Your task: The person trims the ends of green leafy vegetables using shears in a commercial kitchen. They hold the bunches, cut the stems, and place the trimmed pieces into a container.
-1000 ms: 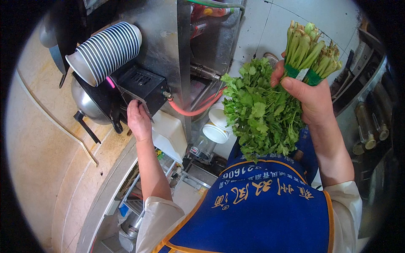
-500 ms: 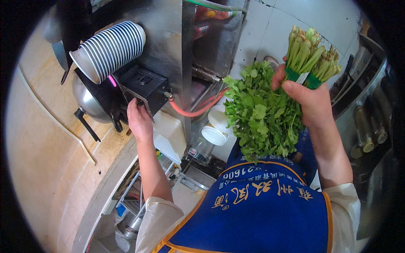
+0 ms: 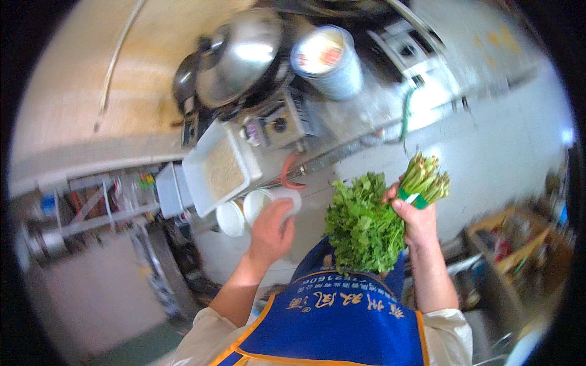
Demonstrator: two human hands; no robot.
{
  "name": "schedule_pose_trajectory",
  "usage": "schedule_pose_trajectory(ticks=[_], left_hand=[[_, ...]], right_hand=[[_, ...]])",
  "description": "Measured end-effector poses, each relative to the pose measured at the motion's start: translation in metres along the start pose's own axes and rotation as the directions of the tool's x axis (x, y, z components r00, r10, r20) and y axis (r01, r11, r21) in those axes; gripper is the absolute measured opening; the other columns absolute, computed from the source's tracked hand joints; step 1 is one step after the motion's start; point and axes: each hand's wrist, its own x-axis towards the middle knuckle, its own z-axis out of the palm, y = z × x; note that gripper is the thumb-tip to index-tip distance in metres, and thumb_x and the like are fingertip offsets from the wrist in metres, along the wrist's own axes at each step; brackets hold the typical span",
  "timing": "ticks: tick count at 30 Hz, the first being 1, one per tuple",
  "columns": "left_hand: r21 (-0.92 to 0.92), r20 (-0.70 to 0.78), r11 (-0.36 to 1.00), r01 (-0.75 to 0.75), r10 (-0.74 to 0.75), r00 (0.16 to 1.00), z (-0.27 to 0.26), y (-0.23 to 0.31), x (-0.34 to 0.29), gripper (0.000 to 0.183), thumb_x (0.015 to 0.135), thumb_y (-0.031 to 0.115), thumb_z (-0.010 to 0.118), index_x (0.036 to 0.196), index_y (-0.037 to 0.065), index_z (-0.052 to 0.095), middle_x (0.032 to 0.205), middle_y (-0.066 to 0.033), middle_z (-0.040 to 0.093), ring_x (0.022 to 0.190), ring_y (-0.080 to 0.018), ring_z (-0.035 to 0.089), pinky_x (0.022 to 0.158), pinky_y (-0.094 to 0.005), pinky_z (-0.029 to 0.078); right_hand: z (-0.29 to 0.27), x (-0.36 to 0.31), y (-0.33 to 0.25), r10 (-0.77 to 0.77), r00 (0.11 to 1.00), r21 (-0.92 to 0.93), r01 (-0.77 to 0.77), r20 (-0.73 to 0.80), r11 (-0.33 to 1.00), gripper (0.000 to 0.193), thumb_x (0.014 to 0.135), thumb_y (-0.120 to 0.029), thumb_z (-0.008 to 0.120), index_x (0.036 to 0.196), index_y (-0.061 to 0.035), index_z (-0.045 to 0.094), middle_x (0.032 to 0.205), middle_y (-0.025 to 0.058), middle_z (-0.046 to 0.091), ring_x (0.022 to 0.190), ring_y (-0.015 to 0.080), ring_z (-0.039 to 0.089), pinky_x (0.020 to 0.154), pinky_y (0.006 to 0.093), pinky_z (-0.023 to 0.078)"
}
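Observation:
My right hand point(image 3: 418, 222) is closed round the banded stems of leafy herb bunches that look like cilantro point(image 3: 366, 222). Green tape binds the pale cut stems, which point up and away, while the leaves hang to the left in front of my blue apron point(image 3: 329, 323). My left hand point(image 3: 271, 235) is in the air with fingers loosely bent and the thumb apart, and nothing shows in it. Beyond it, lower down, are white round tubs point(image 3: 231, 218), partly covered by the hand. Motion blurs much of the view.
A white rectangular bin point(image 3: 247, 161) stands left of the stove. On the stove are a domed metal lid point(image 3: 244, 58) and a tall stack of bowls point(image 3: 342, 76). A red hose point(image 3: 287, 171) hangs at the counter's front. Boxes with mixed goods point(image 3: 513, 238) stand at right.
My left hand has come away from the black stove part and moved right, in front of my body. The view has turned, and the herb bunches remain in my right hand.

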Motion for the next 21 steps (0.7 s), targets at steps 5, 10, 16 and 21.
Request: schedule_pose_trajectory(ticks=[5, 10, 16, 21], left_hand=[[-0.283, -0.097, 0.948, 0.148, -0.182, 0.979, 0.032, 0.021, -0.052, 0.038, 0.088, 0.009, 0.074, 0.124, 0.004, 0.061, 0.129, -0.0176, 0.067, 0.117, -0.0381, 0.065, 0.100, -0.0434, 0.053], [-0.600, -0.175, 0.785, 0.155, -0.318, 0.932, 0.060, 0.040, -0.072, 0.062, 0.085, 0.012, 0.080, 0.139, 0.003, 0.051, 0.146, -0.0182, 0.056, 0.137, -0.0320, 0.054, 0.114, -0.0412, 0.043], [-0.831, -0.274, 0.556, 0.033, -0.460, 0.845, 0.057, 0.049, -0.108, 0.089, 0.087, 0.019, 0.084, 0.155, 0.001, 0.030, 0.163, -0.0186, 0.034, 0.150, -0.0298, 0.037, 0.121, -0.0450, 0.034], [-0.907, -0.224, 0.418, 0.044, -0.570, 0.791, 0.053, 0.030, -0.112, 0.092, 0.092, 0.023, 0.080, 0.158, -0.001, 0.021, 0.155, -0.0181, 0.039, 0.146, -0.0276, 0.039, 0.121, -0.0438, 0.035]], right_hand=[[0.024, 0.001, 0.018, 0.040, 0.987, -0.163, -0.014, 0.154, 0.987, 0.058, 0.075, -0.011, 0.086, 0.124, -0.0032, 0.056, 0.098, 0.0095, 0.067, 0.093, 0.0257, 0.067, 0.085, 0.0398, 0.055], [0.031, -0.001, 0.021, 0.125, 0.944, -0.408, 0.011, 0.306, 0.913, 0.051, 0.076, -0.003, 0.079, 0.122, -0.0024, 0.058, 0.100, 0.0094, 0.069, 0.094, 0.0262, 0.068, 0.088, 0.0413, 0.055], [0.087, -0.025, 0.058, 0.418, 0.795, -0.550, -0.128, 0.441, 0.825, 0.049, 0.079, 0.002, 0.079, 0.123, -0.0024, 0.059, 0.105, 0.0090, 0.071, 0.096, 0.0215, 0.069, 0.090, 0.0363, 0.056], [0.151, -0.035, 0.088, 0.565, 0.628, -0.646, -0.127, 0.534, 0.752, 0.049, 0.082, 0.001, 0.074, 0.128, -0.0022, 0.059, 0.111, 0.0082, 0.070, 0.099, 0.0204, 0.069, 0.089, 0.0344, 0.057]])
